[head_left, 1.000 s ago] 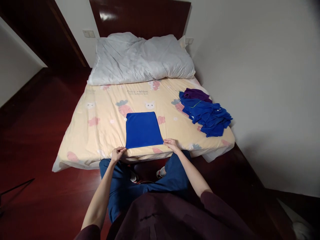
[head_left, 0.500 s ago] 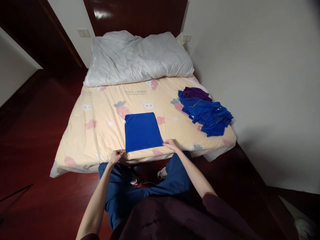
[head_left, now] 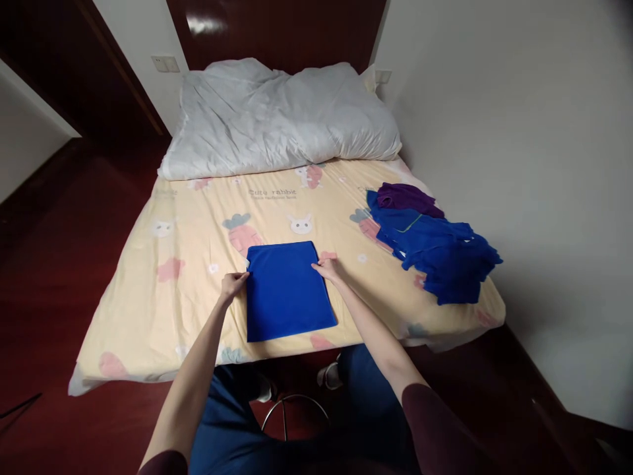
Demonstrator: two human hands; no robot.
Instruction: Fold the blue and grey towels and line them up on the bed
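A blue cloth (head_left: 289,290), folded into a flat rectangle, lies on the yellow cartoon-print bed sheet (head_left: 188,231) near the bed's front edge. My left hand (head_left: 232,284) is at the cloth's left edge near its far corner, fingers curled onto the edge. At the right edge, also close to the far corner, my right hand (head_left: 326,269) pinches the fabric. Both arms reach forward over the bed's edge.
A loose pile of blue cloths (head_left: 440,254) with a purple cloth (head_left: 408,196) at its far end lies on the bed's right side, by the white wall. A crumpled white duvet (head_left: 277,119) fills the head end. A stool's metal ring (head_left: 294,412) shows below, over dark red floor.
Both hands have moved from the cloth's near corners up its sides to the far corners. The view has leaned forward over the bed.
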